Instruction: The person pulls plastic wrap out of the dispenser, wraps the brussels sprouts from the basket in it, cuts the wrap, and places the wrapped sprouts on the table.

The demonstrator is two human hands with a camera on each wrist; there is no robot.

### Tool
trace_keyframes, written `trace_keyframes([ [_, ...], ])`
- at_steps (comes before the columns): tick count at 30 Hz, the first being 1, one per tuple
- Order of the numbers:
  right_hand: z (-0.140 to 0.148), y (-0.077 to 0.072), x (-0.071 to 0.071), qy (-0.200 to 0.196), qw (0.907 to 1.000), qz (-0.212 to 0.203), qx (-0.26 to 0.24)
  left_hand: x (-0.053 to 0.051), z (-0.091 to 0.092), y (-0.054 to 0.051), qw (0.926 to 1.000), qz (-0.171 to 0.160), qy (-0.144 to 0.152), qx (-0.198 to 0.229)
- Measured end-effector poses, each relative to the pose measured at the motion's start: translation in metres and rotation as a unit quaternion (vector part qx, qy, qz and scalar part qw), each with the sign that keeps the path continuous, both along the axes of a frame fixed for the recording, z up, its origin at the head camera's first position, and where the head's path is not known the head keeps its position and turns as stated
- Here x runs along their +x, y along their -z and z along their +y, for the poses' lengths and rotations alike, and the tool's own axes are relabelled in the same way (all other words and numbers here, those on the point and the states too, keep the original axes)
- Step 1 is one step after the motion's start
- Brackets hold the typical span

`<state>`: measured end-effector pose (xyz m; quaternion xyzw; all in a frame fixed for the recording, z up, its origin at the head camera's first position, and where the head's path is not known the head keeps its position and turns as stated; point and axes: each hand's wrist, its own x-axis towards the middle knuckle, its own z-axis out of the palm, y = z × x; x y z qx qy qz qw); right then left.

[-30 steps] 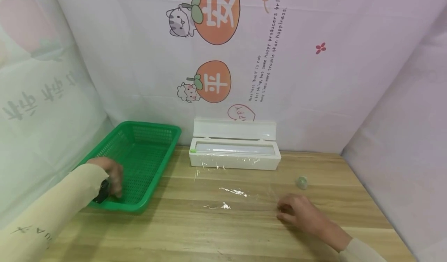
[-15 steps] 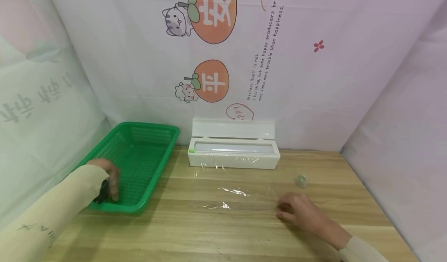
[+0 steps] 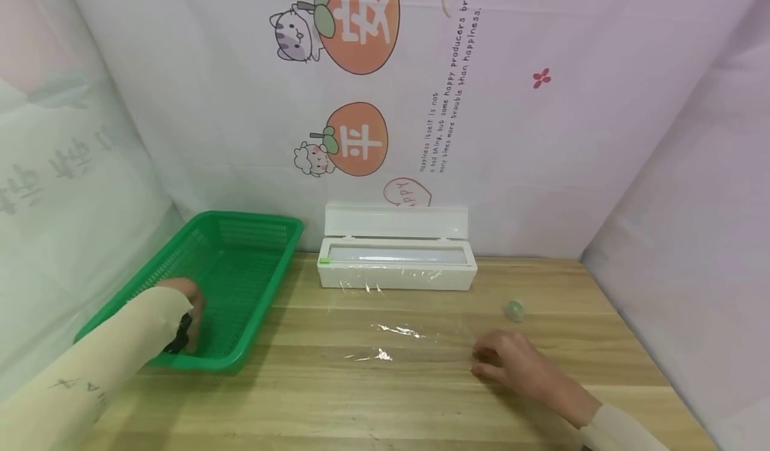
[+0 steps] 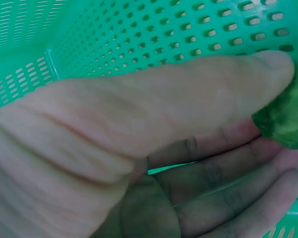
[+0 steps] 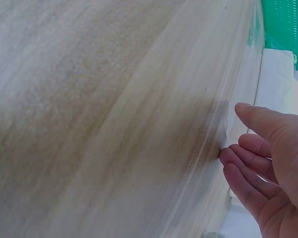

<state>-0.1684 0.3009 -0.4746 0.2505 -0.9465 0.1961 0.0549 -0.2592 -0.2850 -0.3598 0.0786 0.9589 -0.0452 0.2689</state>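
Note:
In the left wrist view, my left hand point(image 4: 208, 148) pinches a dark green, mottled vegetable piece point(image 4: 284, 116) between thumb and fingers. Only part of that piece shows; its exact kind is unclear. The head view has this hand down inside the green basket point(image 3: 265, 304), near its front end. A sheet of clear plastic wrap point(image 3: 400, 331) lies spread on the table, running out from a white wrap dispenser point(image 3: 397, 277) with its lid raised. At the sheet's right edge is my right hand point(image 3: 517, 364), its fingertips low by the table, thumb and fingers apart.
A small translucent, greenish round thing point(image 3: 515, 311) lies on the wooden table point(image 3: 361, 411) beyond the right hand. White printed cloth point(image 3: 499, 103) walls the table at the back and both sides. The dispenser stands against the back wall.
The left hand has moved slightly within the basket, its fingers now lower and more hidden. The head view has shifted a little, so everything sits slightly further left. The right hand stays at the wrap's edge.

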Motion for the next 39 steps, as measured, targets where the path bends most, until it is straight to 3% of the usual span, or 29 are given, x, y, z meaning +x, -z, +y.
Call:
trace_keyframes([
  [3, -0.002, 0.001, 0.0, -0.002, 1.0, -0.004, -0.002, 0.0, -0.003, 0.002, 0.9999, 0.002, -0.012, 0.008],
  [8, 0.0, 0.002, 0.0, 0.0, 1.0, 0.003, -0.001, -0.013, -0.006, 0.003, 0.9986, -0.042, -0.031, 0.0],
  [12, 0.001, 0.002, -0.001, -0.002, 0.9999, 0.01, 0.002, -0.015, -0.017, 0.002, 0.9918, -0.035, -0.083, 0.09],
  [13, 0.0, 0.002, -0.001, -0.002, 0.9999, 0.01, 0.003, -0.016, -0.019, 0.002, 0.9907, -0.037, -0.079, 0.104],
  [15, 0.0, 0.001, 0.0, -0.002, 1.0, 0.009, 0.004, -0.02, -0.021, 0.003, 0.9883, -0.043, -0.061, 0.133],
  [16, 0.0, 0.001, 0.0, -0.003, 1.0, 0.008, 0.005, -0.024, -0.021, 0.001, 0.9895, -0.052, -0.048, 0.126],
  [19, -0.003, 0.0, 0.0, -0.004, 0.9999, 0.007, 0.011, -0.032, -0.022, -0.003, 0.9892, -0.049, 0.021, 0.137],
  [22, -0.005, -0.001, 0.0, -0.007, 0.9997, 0.014, 0.018, -0.035, -0.022, -0.012, 0.9837, -0.01, 0.068, 0.166],
  [26, -0.006, -0.001, 0.001, -0.014, 0.9994, 0.026, 0.02, -0.032, -0.019, -0.022, 0.9704, 0.051, 0.124, 0.201],
  [33, -0.006, 0.001, 0.001, -0.018, 0.9991, 0.032, 0.024, -0.024, -0.01, -0.038, 0.9457, 0.146, 0.184, 0.225],
  [39, -0.006, 0.002, 0.0, -0.017, 0.9989, 0.036, 0.027, -0.012, 0.006, -0.052, 0.9288, 0.178, 0.21, 0.247],
])
